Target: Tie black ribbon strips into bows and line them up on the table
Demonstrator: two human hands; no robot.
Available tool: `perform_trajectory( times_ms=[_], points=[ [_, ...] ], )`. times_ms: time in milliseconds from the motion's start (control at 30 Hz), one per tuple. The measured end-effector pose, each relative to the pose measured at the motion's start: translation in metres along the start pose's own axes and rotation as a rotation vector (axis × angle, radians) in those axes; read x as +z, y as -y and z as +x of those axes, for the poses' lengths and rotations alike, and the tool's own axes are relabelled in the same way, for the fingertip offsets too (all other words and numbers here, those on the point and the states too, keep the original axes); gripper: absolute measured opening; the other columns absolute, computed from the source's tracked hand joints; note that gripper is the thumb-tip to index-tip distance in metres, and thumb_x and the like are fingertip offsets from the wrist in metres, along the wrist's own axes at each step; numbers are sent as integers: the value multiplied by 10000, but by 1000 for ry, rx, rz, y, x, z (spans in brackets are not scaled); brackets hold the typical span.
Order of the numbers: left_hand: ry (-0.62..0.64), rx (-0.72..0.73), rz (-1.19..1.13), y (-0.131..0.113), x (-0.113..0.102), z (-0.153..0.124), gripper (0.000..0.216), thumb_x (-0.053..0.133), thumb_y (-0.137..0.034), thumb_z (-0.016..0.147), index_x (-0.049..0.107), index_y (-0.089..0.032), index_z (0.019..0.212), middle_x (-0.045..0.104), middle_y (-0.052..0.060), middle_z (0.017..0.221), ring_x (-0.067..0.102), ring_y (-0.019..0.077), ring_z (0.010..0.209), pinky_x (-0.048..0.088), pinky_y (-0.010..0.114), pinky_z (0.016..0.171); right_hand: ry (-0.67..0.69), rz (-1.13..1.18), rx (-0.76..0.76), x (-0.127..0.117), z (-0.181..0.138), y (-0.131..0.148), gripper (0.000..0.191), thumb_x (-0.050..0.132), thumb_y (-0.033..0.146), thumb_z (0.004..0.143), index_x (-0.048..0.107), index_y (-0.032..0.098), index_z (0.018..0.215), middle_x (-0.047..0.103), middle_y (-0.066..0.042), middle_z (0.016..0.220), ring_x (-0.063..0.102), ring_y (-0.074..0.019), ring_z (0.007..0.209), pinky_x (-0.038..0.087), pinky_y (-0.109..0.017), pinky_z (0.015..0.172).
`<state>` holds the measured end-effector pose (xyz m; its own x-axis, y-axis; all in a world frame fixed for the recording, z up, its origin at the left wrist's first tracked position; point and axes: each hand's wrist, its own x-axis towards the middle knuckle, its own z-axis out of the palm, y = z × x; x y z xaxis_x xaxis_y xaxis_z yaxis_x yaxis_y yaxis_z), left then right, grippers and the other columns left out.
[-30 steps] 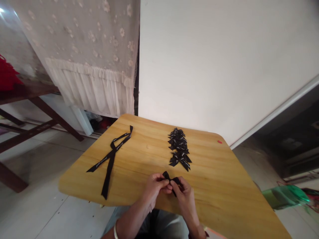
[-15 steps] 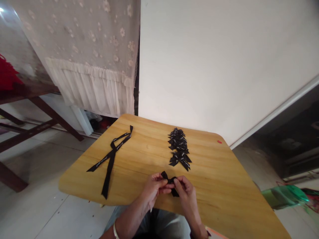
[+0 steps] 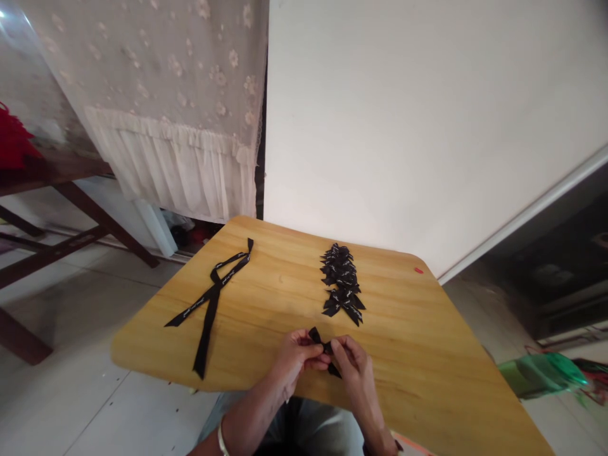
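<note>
Near the table's front edge, both my hands pinch a black ribbon bow (image 3: 315,335). My left hand (image 3: 297,354) grips its left side between thumb and fingers, while my right hand (image 3: 352,361) holds the right side. A loop sticks out at the upper left and a tail hangs below between the hands; the fingers hide much of the knot. Just beyond lies a row of finished-looking black bows (image 3: 341,278) with white lettering, overlapping each other. To the left, loose black ribbon (image 3: 209,294), also lettered in white, lies crossed over itself.
The wooden table (image 3: 280,278) has a small red piece (image 3: 418,270) near its far right corner. A white wall (image 3: 403,126) and a lace curtain (image 3: 180,145) stand behind it. At left is a dark wooden stool (image 3: 80,209); a green translucent object (image 3: 544,375) is at right.
The bow between my hands has been drawn narrower, with the fingertips a little closer together and its tail shifted slightly. The other ribbons have stayed in place.
</note>
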<state>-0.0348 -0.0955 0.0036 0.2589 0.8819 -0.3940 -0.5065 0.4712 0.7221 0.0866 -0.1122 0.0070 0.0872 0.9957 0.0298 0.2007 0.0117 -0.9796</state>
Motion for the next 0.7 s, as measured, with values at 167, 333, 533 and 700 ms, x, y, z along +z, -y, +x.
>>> perform_trajectory(
  times_ms=[167,333,533,700],
  points=[
    [46,-14,12,2,-2,0,223,700,-195,519,563,-88,658,635,56,581,593,127,484,485,218,489,-60,-19,-15,4,4,-10,309,512,401,721,446,178,517,412,46,478,378,-99,472,315,-202,448],
    [29,-10,-13,-1,-1,-3,258,725,-196,495,567,-88,669,624,37,588,593,119,509,491,213,512,-55,26,-7,6,5,-12,305,503,386,739,444,177,524,400,44,493,367,-99,483,313,-202,451],
    [4,-4,1,1,0,-1,298,673,-342,582,572,-87,700,621,43,593,596,132,486,488,225,479,-31,79,0,4,1,-15,292,497,385,752,470,172,554,426,36,523,394,-107,518,331,-206,483],
    [-42,37,-8,8,0,2,299,616,-381,636,550,-96,694,624,54,596,606,152,482,489,235,459,-22,91,4,4,-1,-18,283,484,384,762,475,174,572,427,37,536,396,-109,527,331,-208,494]
  ],
)
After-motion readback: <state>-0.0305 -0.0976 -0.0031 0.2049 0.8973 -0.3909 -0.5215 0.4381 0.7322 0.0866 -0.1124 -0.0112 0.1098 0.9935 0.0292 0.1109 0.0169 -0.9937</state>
